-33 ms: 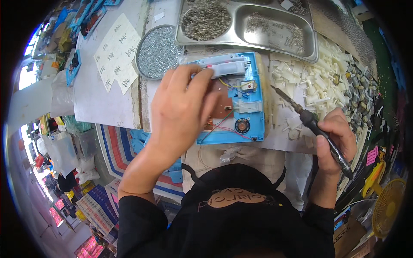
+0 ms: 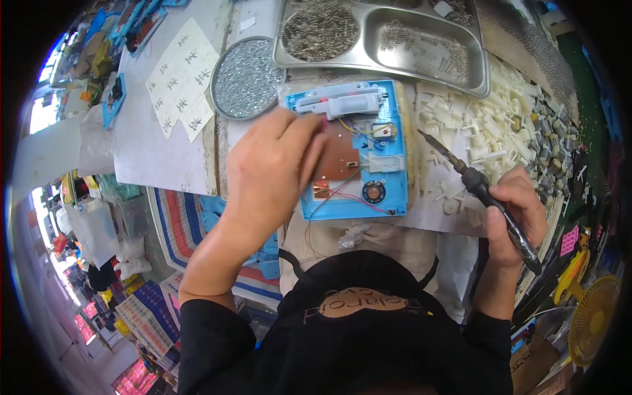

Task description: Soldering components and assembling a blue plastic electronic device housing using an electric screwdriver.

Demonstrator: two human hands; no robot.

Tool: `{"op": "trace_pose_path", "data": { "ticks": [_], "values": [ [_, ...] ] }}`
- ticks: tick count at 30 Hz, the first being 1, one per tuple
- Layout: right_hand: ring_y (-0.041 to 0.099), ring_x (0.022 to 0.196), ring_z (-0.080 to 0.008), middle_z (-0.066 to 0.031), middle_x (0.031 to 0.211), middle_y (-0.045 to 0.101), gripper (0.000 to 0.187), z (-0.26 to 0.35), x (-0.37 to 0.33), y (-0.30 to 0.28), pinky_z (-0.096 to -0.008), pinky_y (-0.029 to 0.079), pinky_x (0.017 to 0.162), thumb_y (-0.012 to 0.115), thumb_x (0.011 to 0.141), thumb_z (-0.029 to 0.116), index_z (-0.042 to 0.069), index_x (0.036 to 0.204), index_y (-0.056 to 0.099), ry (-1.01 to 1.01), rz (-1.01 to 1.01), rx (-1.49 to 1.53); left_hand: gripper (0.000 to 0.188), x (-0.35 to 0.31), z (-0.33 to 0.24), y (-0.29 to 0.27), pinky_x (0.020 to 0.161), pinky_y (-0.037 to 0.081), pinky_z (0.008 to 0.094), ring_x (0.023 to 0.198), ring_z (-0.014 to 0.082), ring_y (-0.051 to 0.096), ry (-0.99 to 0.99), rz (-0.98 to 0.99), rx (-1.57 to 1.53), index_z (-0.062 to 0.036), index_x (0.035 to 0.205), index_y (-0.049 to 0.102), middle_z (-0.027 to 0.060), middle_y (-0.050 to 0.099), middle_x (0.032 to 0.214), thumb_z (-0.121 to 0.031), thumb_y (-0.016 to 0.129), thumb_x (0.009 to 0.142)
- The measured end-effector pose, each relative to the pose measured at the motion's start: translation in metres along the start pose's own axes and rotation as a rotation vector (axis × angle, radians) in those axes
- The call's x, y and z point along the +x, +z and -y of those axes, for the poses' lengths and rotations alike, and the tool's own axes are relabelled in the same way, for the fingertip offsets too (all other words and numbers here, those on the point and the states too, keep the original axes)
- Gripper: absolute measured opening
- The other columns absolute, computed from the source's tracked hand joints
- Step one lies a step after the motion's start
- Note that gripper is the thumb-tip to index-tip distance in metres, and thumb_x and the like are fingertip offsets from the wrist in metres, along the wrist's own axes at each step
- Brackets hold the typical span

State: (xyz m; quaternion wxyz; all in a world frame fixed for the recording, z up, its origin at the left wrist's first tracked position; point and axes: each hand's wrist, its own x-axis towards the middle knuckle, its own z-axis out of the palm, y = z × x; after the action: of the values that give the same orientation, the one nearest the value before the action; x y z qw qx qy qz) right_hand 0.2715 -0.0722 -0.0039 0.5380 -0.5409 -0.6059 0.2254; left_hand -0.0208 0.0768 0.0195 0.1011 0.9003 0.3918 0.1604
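A blue plastic casing (image 2: 352, 209) lies open on the bench in front of me. It holds a brown circuit board (image 2: 340, 155), a round speaker (image 2: 374, 191), thin coloured wires and a whitish translucent plastic part (image 2: 352, 104) along its far side. My left hand (image 2: 270, 164) hovers over the casing's left edge. Its fingers curl toward the thumb near the board's far left corner; anything between them is hidden. In my right hand (image 2: 520, 204), closed round the black handle, is a soldering iron (image 2: 490, 201). Its tip points up and left, beside the casing's right edge and apart from it.
Beyond the casing are a round dish of small silvery pieces (image 2: 246, 79) and a metal tray (image 2: 388, 69) with small metal parts. White plastic parts (image 2: 477, 122) and grey pieces (image 2: 550, 148) are heaped right. Paper (image 2: 181, 82) lies left; a yellow fan (image 2: 594, 319) stands lower right.
My left hand has drawn back slightly toward me and left, off the whitish plastic part, uncovering more of it. The right hand and soldering iron look almost unmoved.
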Motion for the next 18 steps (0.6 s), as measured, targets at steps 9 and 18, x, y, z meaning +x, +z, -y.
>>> {"op": "trace_pose_path", "data": {
  "ticks": [9, 18],
  "values": [
    [0.055, 0.075, -0.0183, -0.0084, 0.081, 0.063, 0.034, 0.003, 0.008, 0.012, -0.03, 0.043, 0.068, 0.075, 0.084, 0.016, -0.004, 0.11, 0.065, -0.048, -0.047, 0.053, 0.008, 0.0, 0.019, -0.01, 0.058, 0.05, 0.0331, 0.069, 0.0225, 0.066, 0.038, -0.087, -0.109, -0.0052, 0.094, 0.074, 0.0084, 0.068, 0.089, -0.005, 0.075, 0.086],
    [0.068, 0.101, -0.0166, -0.0102, 0.108, 0.068, 0.043, 0.033, 0.048, 0.085, -0.0298, 0.054, 0.092, 0.072, 0.091, -0.001, -0.002, 0.132, 0.059, 0.257, -0.034, 0.327, 0.006, 0.004, -0.008, 0.029, 0.049, 0.054, 0.0211, 0.064, 0.0094, 0.072, -0.389, -0.129, -1.065, 0.0031, 0.095, 0.07, 0.0077, 0.073, 0.078, -0.002, 0.072, 0.093]
  ]
}}
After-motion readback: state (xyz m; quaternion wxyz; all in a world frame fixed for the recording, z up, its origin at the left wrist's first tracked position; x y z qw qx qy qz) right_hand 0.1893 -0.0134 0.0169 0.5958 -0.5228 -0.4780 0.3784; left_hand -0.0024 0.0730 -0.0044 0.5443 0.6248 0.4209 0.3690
